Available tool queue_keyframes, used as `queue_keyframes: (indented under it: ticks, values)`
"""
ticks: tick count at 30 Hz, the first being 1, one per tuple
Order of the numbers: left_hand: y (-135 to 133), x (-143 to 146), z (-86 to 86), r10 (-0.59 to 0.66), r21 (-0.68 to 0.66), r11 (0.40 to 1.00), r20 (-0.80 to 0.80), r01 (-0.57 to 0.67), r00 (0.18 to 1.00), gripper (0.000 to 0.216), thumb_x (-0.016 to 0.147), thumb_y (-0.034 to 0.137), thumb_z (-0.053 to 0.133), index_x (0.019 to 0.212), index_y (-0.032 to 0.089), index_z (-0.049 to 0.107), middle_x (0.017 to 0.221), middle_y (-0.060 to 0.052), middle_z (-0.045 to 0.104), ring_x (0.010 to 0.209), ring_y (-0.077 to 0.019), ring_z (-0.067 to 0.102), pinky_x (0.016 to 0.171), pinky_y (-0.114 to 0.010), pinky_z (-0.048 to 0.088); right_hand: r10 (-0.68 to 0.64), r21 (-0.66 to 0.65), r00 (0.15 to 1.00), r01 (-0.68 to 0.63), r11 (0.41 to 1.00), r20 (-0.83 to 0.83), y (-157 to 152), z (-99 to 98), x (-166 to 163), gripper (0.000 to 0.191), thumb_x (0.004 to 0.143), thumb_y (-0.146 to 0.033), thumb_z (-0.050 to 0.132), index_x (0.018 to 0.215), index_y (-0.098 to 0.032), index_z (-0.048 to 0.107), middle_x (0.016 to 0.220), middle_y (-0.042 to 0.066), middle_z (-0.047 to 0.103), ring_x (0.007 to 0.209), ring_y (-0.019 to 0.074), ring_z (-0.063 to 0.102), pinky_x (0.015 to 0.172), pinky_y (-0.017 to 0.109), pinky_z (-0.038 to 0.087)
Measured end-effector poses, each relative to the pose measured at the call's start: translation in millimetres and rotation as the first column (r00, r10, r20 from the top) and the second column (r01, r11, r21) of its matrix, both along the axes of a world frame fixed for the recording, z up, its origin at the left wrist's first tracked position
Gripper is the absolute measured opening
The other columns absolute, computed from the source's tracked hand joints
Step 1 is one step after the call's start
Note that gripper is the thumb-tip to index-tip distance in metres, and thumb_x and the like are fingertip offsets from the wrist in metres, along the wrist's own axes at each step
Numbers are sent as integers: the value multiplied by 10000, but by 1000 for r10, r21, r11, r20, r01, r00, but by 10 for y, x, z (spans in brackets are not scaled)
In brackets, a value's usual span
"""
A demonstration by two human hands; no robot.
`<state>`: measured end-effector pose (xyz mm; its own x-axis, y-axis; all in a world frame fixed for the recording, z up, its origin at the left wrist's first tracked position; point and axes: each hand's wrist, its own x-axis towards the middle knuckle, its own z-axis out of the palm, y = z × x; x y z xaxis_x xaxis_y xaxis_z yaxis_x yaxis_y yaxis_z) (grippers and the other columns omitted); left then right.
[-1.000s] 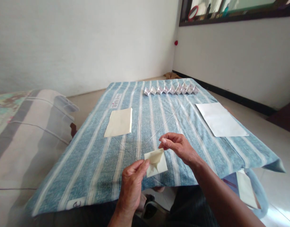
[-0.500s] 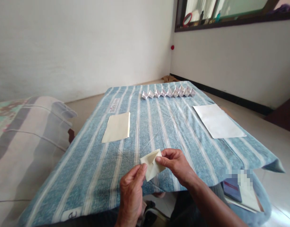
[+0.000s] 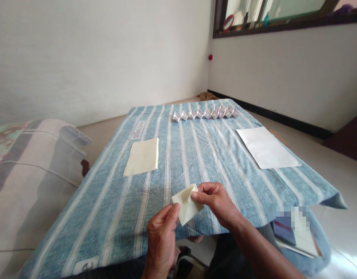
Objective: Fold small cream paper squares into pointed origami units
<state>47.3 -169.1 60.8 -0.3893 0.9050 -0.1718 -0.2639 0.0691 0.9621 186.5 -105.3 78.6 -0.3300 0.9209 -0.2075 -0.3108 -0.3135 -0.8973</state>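
Note:
Between my two hands is a small folded piece of pale yellow paper [image 3: 186,209], held just above the near edge of the table. My left hand [image 3: 163,228] pinches its lower left corner between thumb and fingers. On the opposite side, my right hand [image 3: 214,199] grips the upper right edge, its thumb pressing by a raised flap. The paper is tilted, with fold lines showing on its face. Parts of my fingers behind the paper are hidden.
A striped blue cloth [image 3: 190,155] covers the table. On it lie a yellowish paper stack [image 3: 142,157] at left, white sheets [image 3: 268,148] at right, and several folded paper shapes [image 3: 207,113] in a row at the back. A phone [image 3: 284,229] rests on a stool at lower right.
The view has shifted slightly. Both hands keep their hold on the folded paper, which has turned only a little.

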Motion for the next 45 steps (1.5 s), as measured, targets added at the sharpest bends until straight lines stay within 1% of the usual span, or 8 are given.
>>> queue_keyframes:
  ticks: [4, 9, 14, 18, 22, 28, 34, 45]
  values:
    - [6, -16, -1, -36, 7, 999, 32, 36, 999, 297, 658, 427, 806, 610, 160, 687, 487, 25, 510, 498, -129, 472, 486, -249, 356, 2, 18, 1000, -2, 1000, -7, -2, -19, 10, 354, 584, -428, 845, 548, -148, 631, 507, -30, 550, 496, 69, 417, 519, 227, 310]
    - [38, -34, 86, -120, -19, 992, 151, 124, 981, 339, 624, 406, 834, 832, 148, 765, 629, -20, 664, 600, -165, 582, 578, -263, 443, 51, 31, 999, -50, 998, -14, -28, -19, 27, 315, 593, -388, 851, 567, -148, 649, 519, -25, 574, 493, 73, 449, 521, 227, 337]
    - [79, -49, 157, -73, -50, 995, 167, 83, 983, 356, 530, 397, 884, 751, 142, 772, 632, -35, 699, 583, -139, 570, 554, -229, 440, 109, 46, 994, -108, 993, -10, -53, -35, 28, 329, 589, -405, 862, 590, -140, 668, 552, -10, 606, 504, 81, 480, 527, 230, 367]
    - [82, -59, 141, -81, -41, 995, 162, 89, 983, 321, 562, 380, 871, 768, 151, 782, 689, -41, 720, 605, -135, 571, 557, -222, 440, 121, 75, 992, -123, 990, 27, -62, -59, 26, 343, 653, -448, 823, 606, -147, 666, 541, -22, 585, 493, 74, 462, 521, 229, 358]
    - [70, -57, 132, -105, -23, 993, 191, 112, 976, 283, 581, 358, 861, 774, 164, 786, 775, -51, 740, 671, -156, 603, 597, -234, 462, 130, 90, 990, -134, 987, 47, -63, -75, 26, 347, 665, -458, 811, 601, -153, 659, 538, -26, 570, 492, 74, 450, 518, 231, 347]
    - [69, -78, 128, -133, -53, 988, 212, 148, 968, 302, 569, 368, 867, 772, 159, 786, 653, -34, 699, 606, -136, 575, 558, -221, 442, 137, 96, 987, -144, 985, 80, -69, -77, 27, 389, 654, -501, 805, 595, -150, 646, 534, -27, 557, 489, 73, 431, 506, 231, 337]
    - [87, -149, 101, -200, -27, 978, 172, 207, 965, 322, 557, 337, 878, 808, 161, 779, 661, -30, 707, 603, -140, 587, 591, -239, 446, 144, 111, 986, -153, 982, 85, -83, -92, 38, 391, 675, -497, 793, 599, -151, 630, 528, -38, 523, 481, 65, 396, 486, 223, 302]
    - [101, -123, 148, -166, -76, 980, 206, 185, 964, 247, 516, 323, 880, 641, 153, 753, 609, -16, 670, 591, -131, 551, 567, -225, 413, 187, 114, 977, -199, 973, 106, -81, -116, 46, 393, 688, -510, 786, 615, -152, 643, 521, -42, 521, 475, 64, 396, 492, 227, 300]
